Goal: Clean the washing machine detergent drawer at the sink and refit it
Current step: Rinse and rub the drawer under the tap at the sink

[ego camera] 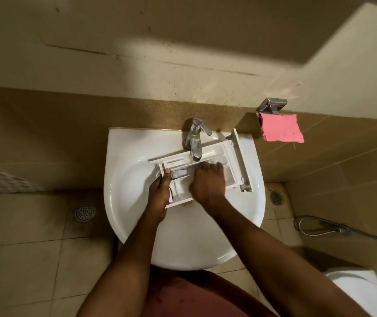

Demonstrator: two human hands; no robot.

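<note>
— Drawer lies across the sink basin, straight under the tap, with its front panel out at the right-hand rim.
— And the hands?
— Left hand grips the drawer's left end, thumb clamped over the top edge. Right hand is down inside a middle compartment, knuckles up, fingers bent into it.
— Holding anything in there?
— Can't tell. The fingertips are hidden behind the hand itself.
— Both forearms in shot?
— Yes, both reach in from below, over the sink's front edge.
— What's around?
— Pink cloth hangs from a metal holder on the wall to the right, and a floor drain sits left of the sink.
</note>
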